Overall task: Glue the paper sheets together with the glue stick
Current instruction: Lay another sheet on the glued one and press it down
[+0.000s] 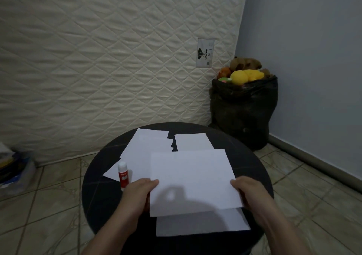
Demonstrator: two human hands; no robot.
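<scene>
Centrally, low in the frame, a top sheet (191,178) is pinched at its side edges by the left hand (140,191) and right hand (245,191), above another sheet (201,224). Glue stick (123,174) stands capped, lower left, on the round table (94,186).

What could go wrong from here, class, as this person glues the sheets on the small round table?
1. The bottom sheet seems to overhang the round table at its near edge, so it may slip or crease under pressure.
2. The glue stick stands upright close to the left hand; a sideways move could topple it.
3. The top sheet, held at both sides by the left hand and right hand, sits skewed over the one below, so the edges may bond misaligned.
</scene>
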